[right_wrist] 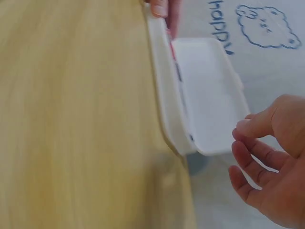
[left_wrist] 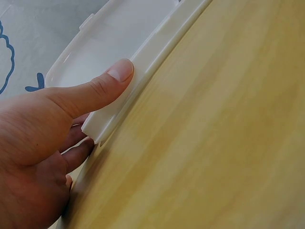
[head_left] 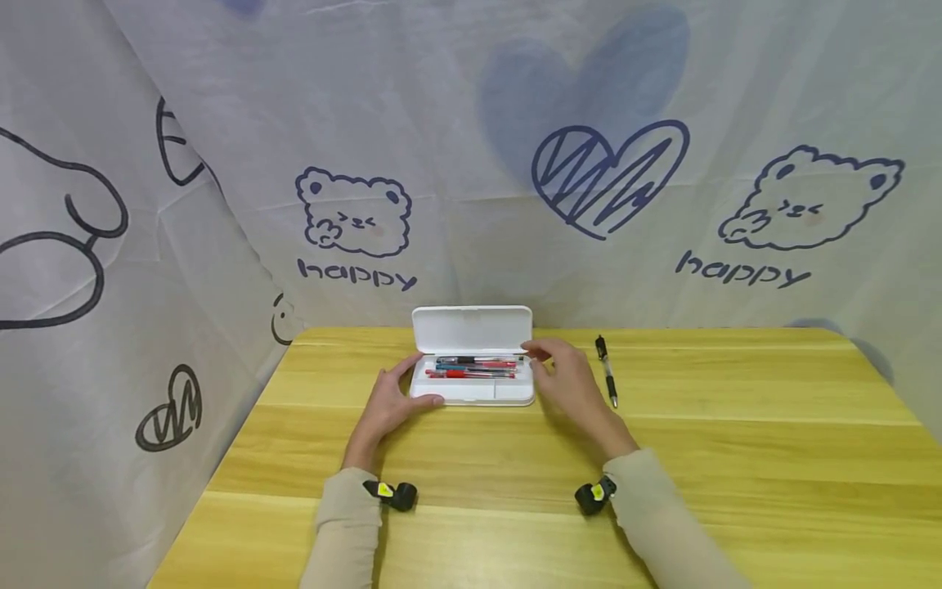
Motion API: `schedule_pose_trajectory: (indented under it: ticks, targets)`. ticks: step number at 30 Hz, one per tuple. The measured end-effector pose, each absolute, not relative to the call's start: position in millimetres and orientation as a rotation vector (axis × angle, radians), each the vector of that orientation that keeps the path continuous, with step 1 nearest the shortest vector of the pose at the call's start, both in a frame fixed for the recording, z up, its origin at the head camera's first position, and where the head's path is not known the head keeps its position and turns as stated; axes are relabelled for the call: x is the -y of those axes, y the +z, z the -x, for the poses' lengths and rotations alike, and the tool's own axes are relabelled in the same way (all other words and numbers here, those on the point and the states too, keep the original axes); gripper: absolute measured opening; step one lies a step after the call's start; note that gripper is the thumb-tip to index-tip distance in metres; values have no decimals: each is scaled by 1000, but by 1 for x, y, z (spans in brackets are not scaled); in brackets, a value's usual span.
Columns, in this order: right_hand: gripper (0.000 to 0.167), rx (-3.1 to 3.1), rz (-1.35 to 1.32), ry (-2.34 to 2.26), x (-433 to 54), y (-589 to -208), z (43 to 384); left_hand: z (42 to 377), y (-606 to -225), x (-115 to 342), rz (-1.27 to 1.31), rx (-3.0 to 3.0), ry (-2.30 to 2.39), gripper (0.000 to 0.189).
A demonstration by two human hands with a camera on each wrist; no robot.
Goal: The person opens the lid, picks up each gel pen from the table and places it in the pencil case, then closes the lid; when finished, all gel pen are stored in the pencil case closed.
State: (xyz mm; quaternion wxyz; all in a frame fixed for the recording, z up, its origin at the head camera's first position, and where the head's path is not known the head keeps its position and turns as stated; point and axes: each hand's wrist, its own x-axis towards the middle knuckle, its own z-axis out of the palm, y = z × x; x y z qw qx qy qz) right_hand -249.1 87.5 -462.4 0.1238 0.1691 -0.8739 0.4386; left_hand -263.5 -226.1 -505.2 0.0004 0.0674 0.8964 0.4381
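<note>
A white pencil case lies on the table with its lid raised at the back. Several pens with red, black and blue parts lie side by side in its rear compartment. At the left end, my left hand holds the case, thumb over the front edge and fingers around the side, as the left wrist view also shows. My right hand is by the right end, fingers loosely bent near the lid's corner. No object shows between them; whether the fingertips touch the lid I cannot tell.
A black-and-clear pen lies on the wooden table, right of my right hand. Behind the table hangs a pale cloth with bear and heart drawings. Each wrist wears a small black camera.
</note>
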Motion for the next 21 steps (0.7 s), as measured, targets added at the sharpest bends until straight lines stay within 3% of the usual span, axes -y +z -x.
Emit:
schedule_pose_trajectory:
  ticks: [12,21]
  targets:
    - [29,2460,-335,1196,-149,-460,240,262,-503,226,-187,-2800,1371,95]
    - [46,2684,-113,1232,-177,-473,239,263,-503,225,-193,-2807,1347,94]
